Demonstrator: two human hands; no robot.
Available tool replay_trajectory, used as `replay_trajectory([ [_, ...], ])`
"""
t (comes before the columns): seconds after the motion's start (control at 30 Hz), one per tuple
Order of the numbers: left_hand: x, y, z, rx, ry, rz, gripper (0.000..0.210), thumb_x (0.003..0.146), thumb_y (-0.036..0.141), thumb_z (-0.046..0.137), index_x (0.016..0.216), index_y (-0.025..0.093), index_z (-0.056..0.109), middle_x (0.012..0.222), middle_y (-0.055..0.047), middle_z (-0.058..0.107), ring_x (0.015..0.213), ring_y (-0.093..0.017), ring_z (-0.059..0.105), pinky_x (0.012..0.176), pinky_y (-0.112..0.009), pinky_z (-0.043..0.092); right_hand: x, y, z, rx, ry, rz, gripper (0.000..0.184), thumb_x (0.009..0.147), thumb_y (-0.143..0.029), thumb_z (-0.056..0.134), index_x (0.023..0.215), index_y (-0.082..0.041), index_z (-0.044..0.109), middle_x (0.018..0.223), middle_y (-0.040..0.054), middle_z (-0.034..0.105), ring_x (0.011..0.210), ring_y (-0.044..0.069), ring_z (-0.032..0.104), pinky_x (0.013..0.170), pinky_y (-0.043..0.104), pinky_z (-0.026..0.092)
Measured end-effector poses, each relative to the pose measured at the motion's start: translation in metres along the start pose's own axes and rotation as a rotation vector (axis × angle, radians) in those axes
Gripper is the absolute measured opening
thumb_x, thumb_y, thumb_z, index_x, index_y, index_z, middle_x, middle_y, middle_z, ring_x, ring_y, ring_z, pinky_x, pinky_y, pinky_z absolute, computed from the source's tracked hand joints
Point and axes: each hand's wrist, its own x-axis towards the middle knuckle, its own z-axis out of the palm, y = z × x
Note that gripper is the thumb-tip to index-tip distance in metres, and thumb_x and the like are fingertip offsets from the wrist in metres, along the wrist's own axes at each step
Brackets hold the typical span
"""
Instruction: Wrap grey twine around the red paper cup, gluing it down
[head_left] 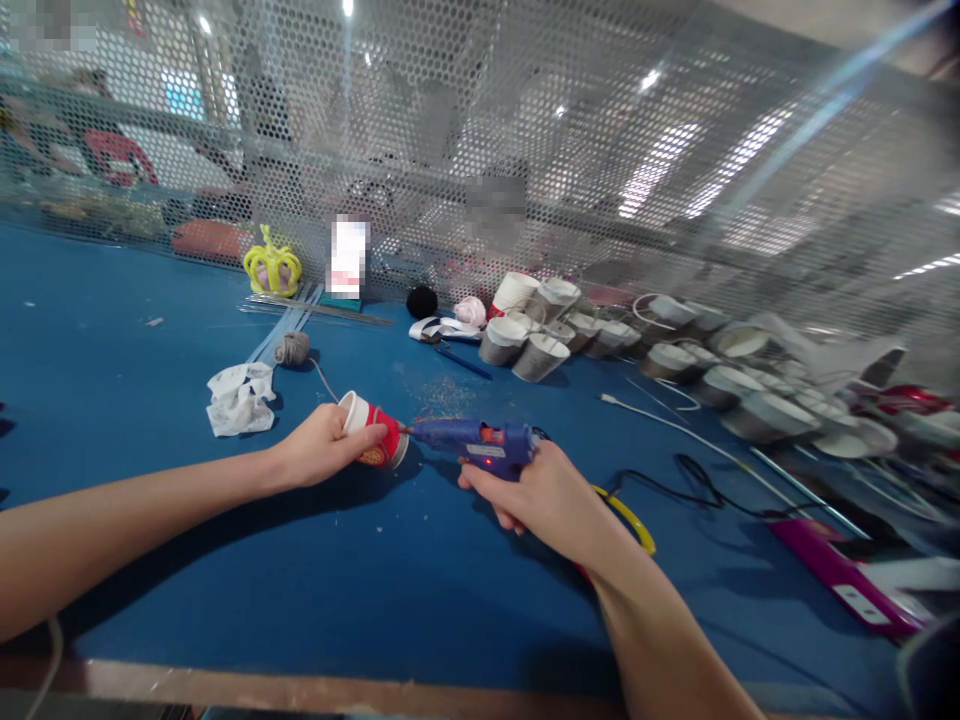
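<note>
A red and white paper cup [385,440] lies tilted in my left hand [324,445], its white mouth facing up and left, with the thumb pressed along its side. My right hand [536,490] is wrapped round the grip of a blue hot glue gun [480,445], whose small red light is lit. The gun's nozzle points left and meets or nearly meets the cup's side close to its base. Grey yarn runs from the cup back to a small ball of yarn [292,348].
Crumpled white paper [241,400] lies left of the yarn. Grey-wrapped cups [541,357] crowd the back right. A yellow crown-shaped piece [272,265] stands by the perforated metal screen [420,120]. A purple power strip [847,580], cables and a yellow-handled tool [628,520] lie at right.
</note>
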Motion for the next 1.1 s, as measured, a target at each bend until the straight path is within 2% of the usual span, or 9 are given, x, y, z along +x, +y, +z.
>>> replay_trajectory([
  [0.33,-0.0025,0.0011,0.0004,0.067,-0.006,0.063,0.039,0.079,0.039,0.039,0.049,0.014,0.043,0.049,0.004,0.035,0.046,-0.007,0.029,0.043,-0.019,0.025,0.0041,-0.0003,0.0017,0.001,0.012,0.022,0.022,0.071,-0.032,0.050,0.065,-0.013,0.058,0.037,-0.0027,0.048,0.034,0.008,0.043,0.038,0.019,0.038],
  [0.53,-0.0015,0.0000,0.0007,0.051,0.012,0.035,0.040,0.079,0.040,0.039,0.050,0.014,0.045,0.050,0.004,0.034,0.046,-0.007,0.027,0.040,-0.019,0.022,-0.0016,-0.0016,-0.0014,-0.005,-0.012,0.010,0.020,0.070,-0.033,0.052,0.065,-0.015,0.058,0.037,-0.0038,0.048,0.034,0.008,0.044,0.036,0.017,0.037],
  [0.63,-0.0014,-0.0006,0.0006,0.051,0.016,0.032,0.040,0.078,0.041,0.040,0.050,0.014,0.046,0.050,0.004,0.034,0.047,-0.007,0.028,0.040,-0.019,0.022,-0.0017,-0.0019,-0.0011,-0.012,0.022,0.017,0.020,0.070,-0.032,0.052,0.064,-0.014,0.058,0.036,-0.0034,0.048,0.033,0.008,0.043,0.036,0.018,0.036],
  [0.83,0.0000,-0.0002,0.0009,-0.010,0.003,0.014,0.040,0.078,0.042,0.040,0.054,0.013,0.052,0.051,0.004,0.039,0.047,-0.008,0.031,0.042,-0.019,0.025,-0.0027,-0.0010,-0.0010,-0.010,-0.023,0.025,0.020,0.070,-0.034,0.052,0.066,-0.015,0.058,0.038,-0.0038,0.048,0.034,0.008,0.045,0.036,0.017,0.036],
  [1.0,0.0004,-0.0014,0.0007,-0.011,0.017,-0.001,0.040,0.078,0.042,0.041,0.055,0.013,0.054,0.050,0.004,0.040,0.046,-0.007,0.031,0.043,-0.019,0.026,-0.0031,-0.0013,0.0000,-0.035,0.030,0.027,0.021,0.070,-0.033,0.051,0.064,-0.015,0.058,0.037,-0.0036,0.048,0.034,0.008,0.043,0.035,0.018,0.036],
  [1.1,0.0003,-0.0008,0.0004,-0.030,0.007,-0.009,0.039,0.078,0.042,0.041,0.061,0.012,0.059,0.053,0.002,0.046,0.048,-0.008,0.036,0.045,-0.018,0.028,-0.0043,-0.0020,0.0001,-0.021,0.004,0.033,0.020,0.070,-0.033,0.051,0.065,-0.015,0.058,0.038,-0.0035,0.048,0.035,0.008,0.044,0.035,0.017,0.036],
])
